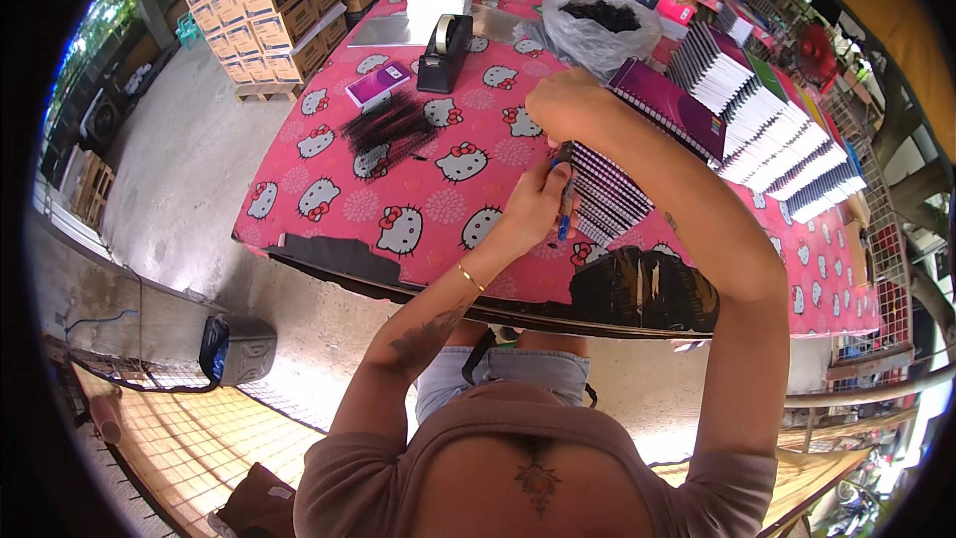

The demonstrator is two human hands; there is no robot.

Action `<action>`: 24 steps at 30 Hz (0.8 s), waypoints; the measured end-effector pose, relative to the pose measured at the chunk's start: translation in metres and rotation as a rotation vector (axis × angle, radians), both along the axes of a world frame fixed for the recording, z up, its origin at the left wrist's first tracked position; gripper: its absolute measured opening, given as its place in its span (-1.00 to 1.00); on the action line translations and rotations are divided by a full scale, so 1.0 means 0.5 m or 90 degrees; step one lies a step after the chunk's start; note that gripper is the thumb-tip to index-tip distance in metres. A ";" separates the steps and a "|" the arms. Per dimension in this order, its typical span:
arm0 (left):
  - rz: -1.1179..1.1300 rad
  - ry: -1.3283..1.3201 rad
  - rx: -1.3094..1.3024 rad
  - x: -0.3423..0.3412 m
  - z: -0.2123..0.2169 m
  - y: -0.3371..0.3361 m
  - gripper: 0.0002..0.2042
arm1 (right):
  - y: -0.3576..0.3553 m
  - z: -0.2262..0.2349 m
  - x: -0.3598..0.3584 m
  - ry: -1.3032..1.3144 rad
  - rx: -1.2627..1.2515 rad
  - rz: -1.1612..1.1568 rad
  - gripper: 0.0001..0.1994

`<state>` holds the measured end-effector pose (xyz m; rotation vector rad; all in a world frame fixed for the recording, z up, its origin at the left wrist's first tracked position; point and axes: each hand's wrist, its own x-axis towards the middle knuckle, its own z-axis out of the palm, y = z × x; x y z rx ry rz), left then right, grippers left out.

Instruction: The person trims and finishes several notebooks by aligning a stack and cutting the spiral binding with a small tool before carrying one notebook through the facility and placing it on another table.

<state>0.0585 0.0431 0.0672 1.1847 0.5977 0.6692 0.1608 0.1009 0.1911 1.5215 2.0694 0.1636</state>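
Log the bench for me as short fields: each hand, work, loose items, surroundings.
Left hand: gripping blue-handled tool
Right hand: by the far end of the spiral-bound stack; fingers mostly hidden
Surface: pink cat-print tablecloth
Loose items: black coils, purple booklet, black tape dispenser
Right side: stacked notebooks
Far left: brown cartons

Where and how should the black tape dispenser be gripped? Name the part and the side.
Probably best across the lower body of the tape dispenser, squeezing its two long flanks and coming from the person's near side. It stands upright and is longer than wide, and the white plastic bag sits behind its far end.
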 end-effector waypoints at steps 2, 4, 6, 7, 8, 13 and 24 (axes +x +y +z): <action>-0.015 0.009 0.017 -0.005 -0.003 -0.001 -0.66 | -0.006 0.003 -0.003 -0.003 0.006 0.015 -0.74; -0.032 0.019 0.011 -0.008 -0.009 -0.011 -0.67 | -0.007 -0.010 0.007 0.008 0.041 0.014 -0.75; -0.020 0.019 -0.006 -0.011 -0.014 -0.029 -0.67 | -0.010 -0.013 0.004 0.029 0.054 -0.001 -0.76; -0.012 0.020 -0.015 -0.013 -0.016 -0.033 -0.67 | -0.012 -0.009 -0.006 0.045 0.050 -0.016 -0.75; -0.010 0.019 -0.026 -0.012 -0.022 -0.029 -0.66 | -0.014 -0.007 -0.016 0.062 0.046 -0.032 -0.74; -0.002 0.025 -0.048 0.001 -0.031 -0.012 -0.65 | 0.001 -0.026 -0.012 0.038 0.017 -0.052 -0.74; 0.017 0.024 0.016 -0.001 -0.022 -0.024 -0.65 | -0.001 -0.032 0.004 0.058 -0.044 -0.021 -0.79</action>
